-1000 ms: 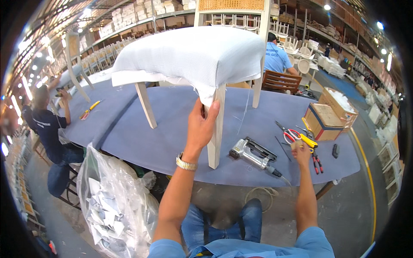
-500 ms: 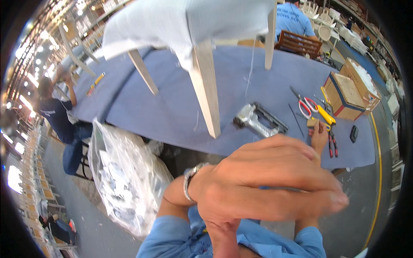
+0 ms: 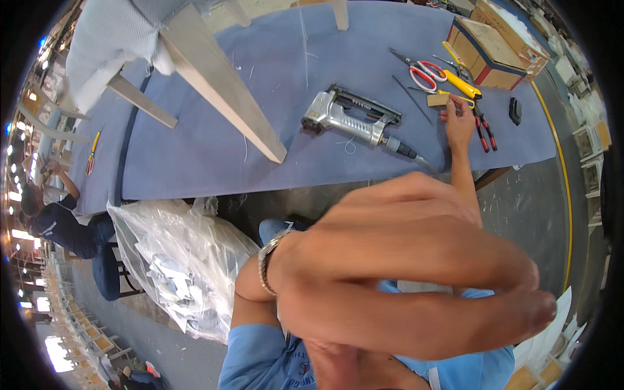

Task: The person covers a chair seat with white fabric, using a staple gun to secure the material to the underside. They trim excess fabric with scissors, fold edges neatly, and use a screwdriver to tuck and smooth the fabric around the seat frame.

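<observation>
My left hand (image 3: 403, 266) looms large in front of the view, a metal watch-like band at its wrist. Its fingers stretch to the right, slightly bent, with nothing visible in them. Out on the blue-grey covered table, my right hand (image 3: 460, 123) has its fingertips on a small tan block (image 3: 438, 100). Around it lie red-and-white handled scissors (image 3: 426, 75), a yellow-handled tool (image 3: 461, 84) and red-and-black handled pliers (image 3: 484, 132). A silver staple gun (image 3: 351, 117) with a hose fitting rests left of that hand.
A pale wooden-legged chair (image 3: 221, 84) draped in light grey fabric stands on the table (image 3: 195, 166). Cardboard boxes (image 3: 487, 52) and a black object (image 3: 515, 111) are at the right. A clear bag of scraps (image 3: 182, 266) sits below; another person (image 3: 65, 221) works at left.
The view has tilted down and shifted right, so the table things appear higher and farther left. My left hand has come closer and looks larger. The right hand stays at the tan block.
</observation>
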A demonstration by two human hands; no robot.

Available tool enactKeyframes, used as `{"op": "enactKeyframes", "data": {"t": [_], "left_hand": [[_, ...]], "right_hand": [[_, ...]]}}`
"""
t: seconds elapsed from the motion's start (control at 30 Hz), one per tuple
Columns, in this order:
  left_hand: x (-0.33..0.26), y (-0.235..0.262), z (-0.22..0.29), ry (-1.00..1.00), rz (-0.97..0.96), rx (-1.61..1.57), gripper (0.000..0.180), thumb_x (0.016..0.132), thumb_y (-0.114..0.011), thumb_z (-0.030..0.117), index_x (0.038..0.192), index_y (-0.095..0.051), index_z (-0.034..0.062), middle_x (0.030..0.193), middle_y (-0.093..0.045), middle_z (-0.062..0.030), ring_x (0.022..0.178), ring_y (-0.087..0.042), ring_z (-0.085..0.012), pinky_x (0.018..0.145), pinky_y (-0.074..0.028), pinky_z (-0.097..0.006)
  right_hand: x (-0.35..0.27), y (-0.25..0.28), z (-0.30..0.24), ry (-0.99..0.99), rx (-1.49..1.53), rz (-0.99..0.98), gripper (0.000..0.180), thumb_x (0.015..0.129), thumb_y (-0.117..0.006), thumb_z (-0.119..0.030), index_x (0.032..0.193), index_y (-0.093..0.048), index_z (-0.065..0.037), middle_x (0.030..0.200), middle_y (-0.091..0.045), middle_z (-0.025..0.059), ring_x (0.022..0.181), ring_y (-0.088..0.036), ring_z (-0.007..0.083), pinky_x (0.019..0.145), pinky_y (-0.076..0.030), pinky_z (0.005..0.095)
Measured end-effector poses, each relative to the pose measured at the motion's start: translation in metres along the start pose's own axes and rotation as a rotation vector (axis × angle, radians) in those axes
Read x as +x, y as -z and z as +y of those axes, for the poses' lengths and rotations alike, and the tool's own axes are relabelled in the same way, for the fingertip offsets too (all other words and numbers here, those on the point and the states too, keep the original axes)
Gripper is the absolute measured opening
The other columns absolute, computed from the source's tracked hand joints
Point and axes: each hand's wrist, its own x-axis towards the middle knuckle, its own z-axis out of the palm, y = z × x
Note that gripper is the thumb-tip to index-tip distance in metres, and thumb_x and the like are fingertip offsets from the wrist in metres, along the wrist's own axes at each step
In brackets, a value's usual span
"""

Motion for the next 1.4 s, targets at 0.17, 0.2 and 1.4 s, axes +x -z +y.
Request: {"op": "enactKeyframes", "data": {"t": [0.17, 0.2, 1.4], "left_hand": [[-0.004, -0.002, -0.025, 0.003, 0.039, -0.061, 0.086, 0.096, -0.038, 0.074, 0.116, -0.066, -0.0052, 0.1, -0.069, -0.0221, 0.084, -0.07, -0.0354, 0.081, -0.054, -0.046], [-0.003, -0.002, -0.025, 0.001, 0.035, -0.06, 0.086, 0.096, -0.038, 0.074, 0.116, -0.067, -0.005, 0.1, -0.069, -0.0221, 0.084, -0.07, -0.0354, 0.081, -0.054, -0.046], [0.022, 0.168, -0.103, 0.365, 0.447, 0.028, 0.05, 0.101, -0.059, 0.044, 0.111, -0.064, -0.0044, 0.096, -0.072, -0.0122, 0.077, -0.07, -0.0164, 0.071, -0.059, -0.031]], "right_hand": [[-0.003, 0.005, -0.003, 0.028, -0.247, 0.058, 0.024, 0.095, -0.065, -0.017, 0.112, -0.072, -0.001, 0.102, -0.073, 0.0108, 0.081, -0.071, 0.0161, 0.071, -0.059, 0.0304], [-0.001, 0.007, 0.004, 0.083, -0.291, 0.086, 0.024, 0.095, -0.065, -0.017, 0.112, -0.072, -0.002, 0.103, -0.073, 0.0114, 0.083, -0.071, 0.017, 0.074, -0.059, 0.0311], [-0.072, 0.05, -0.347, 0.623, -0.599, -0.496, 0.045, 0.098, -0.06, -0.017, 0.142, -0.053, -0.006, 0.108, -0.067, 0.0188, 0.095, -0.065, 0.0343, 0.082, -0.05, 0.0406]]}}
